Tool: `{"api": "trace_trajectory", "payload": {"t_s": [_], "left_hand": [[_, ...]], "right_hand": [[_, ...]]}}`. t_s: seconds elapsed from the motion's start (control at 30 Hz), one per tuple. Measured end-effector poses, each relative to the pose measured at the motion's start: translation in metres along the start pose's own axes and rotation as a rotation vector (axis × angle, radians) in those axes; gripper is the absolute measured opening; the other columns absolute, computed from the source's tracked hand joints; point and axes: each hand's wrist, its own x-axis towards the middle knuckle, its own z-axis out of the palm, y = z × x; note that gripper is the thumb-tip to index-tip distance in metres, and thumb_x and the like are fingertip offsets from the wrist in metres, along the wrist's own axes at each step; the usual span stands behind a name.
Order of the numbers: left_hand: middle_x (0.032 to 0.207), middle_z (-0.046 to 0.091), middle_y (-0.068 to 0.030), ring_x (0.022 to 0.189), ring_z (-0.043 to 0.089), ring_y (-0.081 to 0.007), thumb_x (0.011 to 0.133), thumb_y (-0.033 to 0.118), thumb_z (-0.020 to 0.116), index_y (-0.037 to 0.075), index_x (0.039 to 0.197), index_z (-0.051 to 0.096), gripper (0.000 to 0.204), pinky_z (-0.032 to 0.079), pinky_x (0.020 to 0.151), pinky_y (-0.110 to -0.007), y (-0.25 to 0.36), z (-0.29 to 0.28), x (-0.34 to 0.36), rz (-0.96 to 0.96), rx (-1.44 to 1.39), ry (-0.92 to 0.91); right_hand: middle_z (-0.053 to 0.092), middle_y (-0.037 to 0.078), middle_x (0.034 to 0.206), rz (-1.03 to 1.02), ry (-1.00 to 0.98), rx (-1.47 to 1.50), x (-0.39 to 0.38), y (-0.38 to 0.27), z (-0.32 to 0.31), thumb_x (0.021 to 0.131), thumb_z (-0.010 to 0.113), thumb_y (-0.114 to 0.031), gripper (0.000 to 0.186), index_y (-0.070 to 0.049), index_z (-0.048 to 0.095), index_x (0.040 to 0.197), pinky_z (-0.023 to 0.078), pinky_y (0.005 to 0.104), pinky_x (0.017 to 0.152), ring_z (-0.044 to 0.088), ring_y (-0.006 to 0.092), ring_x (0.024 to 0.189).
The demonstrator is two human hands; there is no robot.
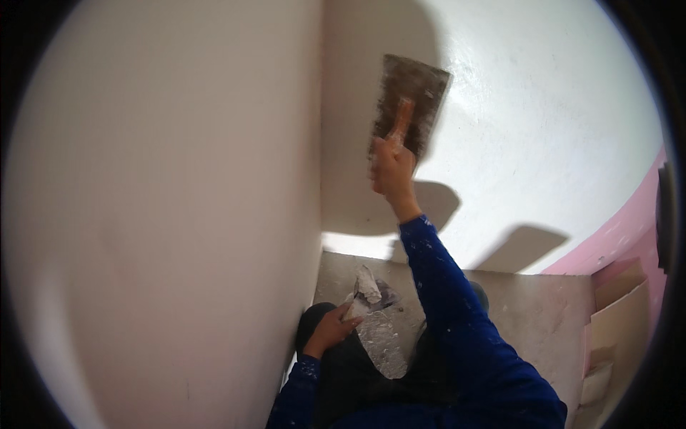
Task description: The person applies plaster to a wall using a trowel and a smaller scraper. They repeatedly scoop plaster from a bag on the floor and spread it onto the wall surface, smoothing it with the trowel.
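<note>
Up against the glossy white wall (543,136), near the corner on our left, we held a broad rectangular trowel with a dark grey, paste-smeared blade and an orange-brown grip (425,82); whether the blade touched the wall or stood just off it, we could not tell. Our right hand (394,168) was wrapped round the lower part of the grip, the fingers curled closed. Lower down, above the dusty grey floor (525,307), our left hand (334,332) pinched the near end of a pale, paste-caked tool with a dark flat part (366,289), its thumb on top and its other fingers partly hidden. We judged the trowel fairly light for its breadth, its blade stiff with perhaps a little spring, and its grip the surest hold, though wet paste might have made it slippery. The caked tool seemed rigid, its load soft and apt to slump if tipped; we thought it best held by the near end, kept level. We could read no brand, label or writing on either tool.
</note>
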Motion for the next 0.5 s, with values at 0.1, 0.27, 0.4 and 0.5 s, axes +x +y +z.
{"api": "trace_trajectory", "payload": {"t_s": [0.1, 0.27, 0.4, 0.5], "left_hand": [[0.088, 0.07, -0.0162, 0.067, 0.064, -0.0171, 0.088, 0.044, 0.073, -0.002, 0.137, 0.055, 0.069, 0.052, 0.065, -0.032, -0.004, 0.008, 0.001, 0.042, 0.031, 0.039], [0.089, 0.07, -0.0171, 0.073, 0.066, -0.0203, 0.088, 0.042, 0.074, -0.005, 0.135, 0.055, 0.069, 0.053, 0.071, -0.033, -0.003, 0.021, 0.001, 0.033, -0.04, 0.049], [0.087, 0.069, -0.0163, 0.073, 0.065, -0.0183, 0.088, 0.037, 0.076, -0.007, 0.135, 0.054, 0.068, 0.053, 0.07, -0.032, 0.012, 0.029, -0.005, 0.113, 0.105, 0.132], [0.084, 0.068, -0.012, 0.069, 0.062, -0.0143, 0.088, 0.034, 0.077, -0.006, 0.134, 0.055, 0.065, 0.051, 0.064, -0.029, 0.024, 0.034, -0.01, -0.008, -0.006, 0.083]], "right_hand": [[0.054, 0.005, 0.056, -0.079, 0.038, 0.013, 0.021, -0.007, 0.06, 0.092, 0.065, -0.03, 0.04, -0.002, 0.054, 0.066, 0.046, 0.0342, 0.05, 0.058, 0.0151, 0.052], [0.058, 0.003, 0.059, -0.247, 0.197, -0.139, 0.032, -0.003, 0.092, 0.093, 0.066, -0.028, 0.034, -0.005, 0.057, 0.069, 0.041, 0.028, 0.043, 0.056, 0.012, 0.048], [0.058, 0.004, 0.059, -0.231, 0.293, -0.127, 0.036, -0.011, 0.056, 0.093, 0.067, -0.028, 0.035, -0.004, 0.057, 0.07, 0.04, 0.0289, 0.041, 0.055, 0.0125, 0.046], [0.055, 0.002, 0.057, -0.12, 0.312, 0.041, 0.048, -0.031, -0.002, 0.094, 0.067, -0.028, 0.035, -0.006, 0.054, 0.07, 0.039, 0.0287, 0.039, 0.052, 0.0122, 0.043]]}}
